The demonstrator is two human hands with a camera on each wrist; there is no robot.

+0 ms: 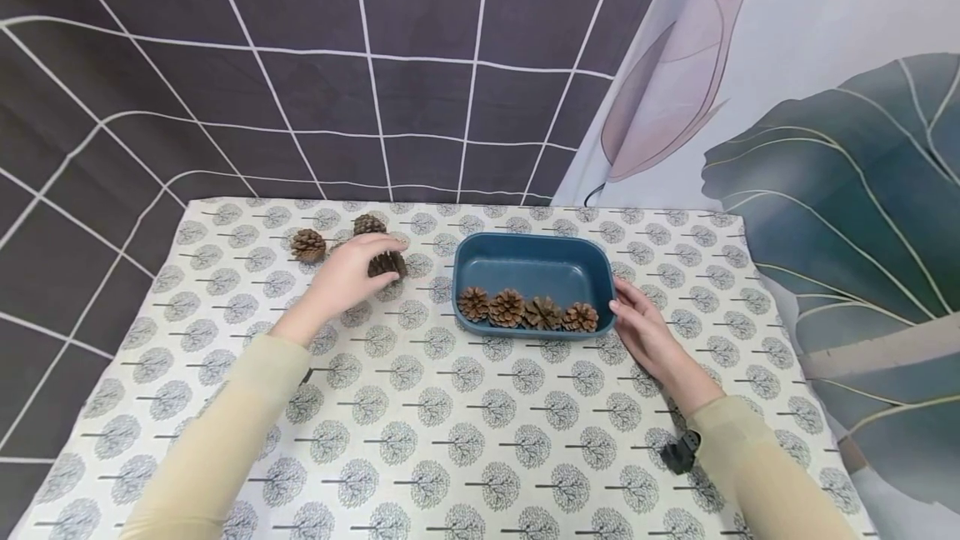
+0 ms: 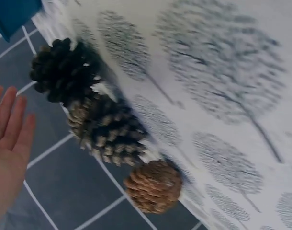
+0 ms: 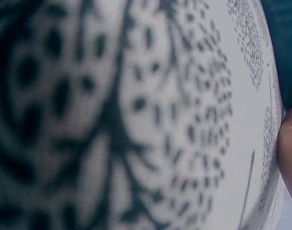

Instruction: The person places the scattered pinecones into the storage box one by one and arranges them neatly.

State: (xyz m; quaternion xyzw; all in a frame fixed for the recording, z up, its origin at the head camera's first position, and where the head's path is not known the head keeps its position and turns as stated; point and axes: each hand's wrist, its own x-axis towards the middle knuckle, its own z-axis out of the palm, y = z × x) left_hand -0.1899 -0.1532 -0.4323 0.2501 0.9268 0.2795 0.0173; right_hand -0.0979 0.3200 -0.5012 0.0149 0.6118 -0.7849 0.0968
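My left hand [image 1: 341, 277] reaches over a dark pine cone [image 1: 387, 265], thumb and fingers spread on either side of it. In the left wrist view its fingers [image 2: 12, 120] look fairly straight, with a gap to the dark cone [image 2: 64, 69]. Close by lie more cones, among them a brown pine cone [image 1: 307, 246] and one farther back [image 1: 370, 224]. With my right hand [image 1: 647, 327] I hold the right end of a blue rectangular tub [image 1: 534, 242], thumb at the rim and fingers along the outside. Several pine cones [image 1: 506, 307] sit in a row along the tub's near side.
A tree-patterned cloth [image 1: 465, 440] covers the table. Behind it hangs a dark gridded curtain [image 1: 420, 90], with a leaf-printed curtain [image 1: 840, 190] to the right. A small black device [image 1: 681, 452] is at the right wrist.
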